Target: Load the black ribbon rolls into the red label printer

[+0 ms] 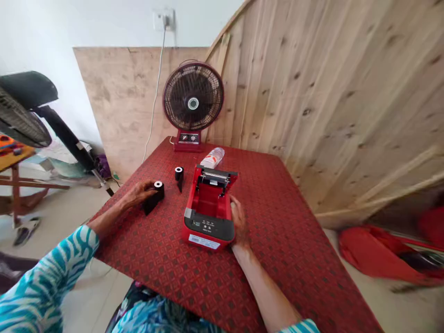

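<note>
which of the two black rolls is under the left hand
The nearer black roll with a white core, touched by the left hand; the other black roll stands apart, untouched.

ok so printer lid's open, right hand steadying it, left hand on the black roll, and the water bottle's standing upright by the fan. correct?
Not quite: the water bottle lies on its side in front of the fan, not upright, as the head view shows. The rest holds: the printer has its lid open, the right hand rests against it, and the left hand is on the black roll.
</note>
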A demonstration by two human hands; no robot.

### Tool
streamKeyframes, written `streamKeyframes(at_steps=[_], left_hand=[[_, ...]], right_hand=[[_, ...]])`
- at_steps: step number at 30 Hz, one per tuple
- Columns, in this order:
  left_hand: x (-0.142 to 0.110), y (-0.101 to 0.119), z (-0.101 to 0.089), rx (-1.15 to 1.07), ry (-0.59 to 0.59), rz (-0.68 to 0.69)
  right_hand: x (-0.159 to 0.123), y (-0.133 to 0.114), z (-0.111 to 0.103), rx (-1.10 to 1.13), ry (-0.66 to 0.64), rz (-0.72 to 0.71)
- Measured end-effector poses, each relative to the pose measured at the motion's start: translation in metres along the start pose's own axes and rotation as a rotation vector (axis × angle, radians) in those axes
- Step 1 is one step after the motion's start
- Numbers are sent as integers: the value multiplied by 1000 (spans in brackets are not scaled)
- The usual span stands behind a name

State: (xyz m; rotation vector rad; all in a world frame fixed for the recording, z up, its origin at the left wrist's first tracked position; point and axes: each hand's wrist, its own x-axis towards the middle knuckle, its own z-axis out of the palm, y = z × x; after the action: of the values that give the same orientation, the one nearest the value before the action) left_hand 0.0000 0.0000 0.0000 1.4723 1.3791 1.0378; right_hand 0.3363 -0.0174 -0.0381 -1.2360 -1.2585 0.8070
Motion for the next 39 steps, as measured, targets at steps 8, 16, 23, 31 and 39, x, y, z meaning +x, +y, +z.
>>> streamKeyframes(at_steps=[8,16,23,31,39], left_hand=[[-43,44,38,-634,-344,78],[-67,80,73,-846,-508,27],[-41,120,72,-143,-428,262],[-22,149,98,673,-418,664],[-3,149,126,1201,-404,531]], right_hand=[[1,7,0,67,-5,-30],[1,2,1,147,6,38],[0,-3,3,135,11,9],[-1,-6,4,207,-17,-1],[1,-3,5,213,-7,-25]])
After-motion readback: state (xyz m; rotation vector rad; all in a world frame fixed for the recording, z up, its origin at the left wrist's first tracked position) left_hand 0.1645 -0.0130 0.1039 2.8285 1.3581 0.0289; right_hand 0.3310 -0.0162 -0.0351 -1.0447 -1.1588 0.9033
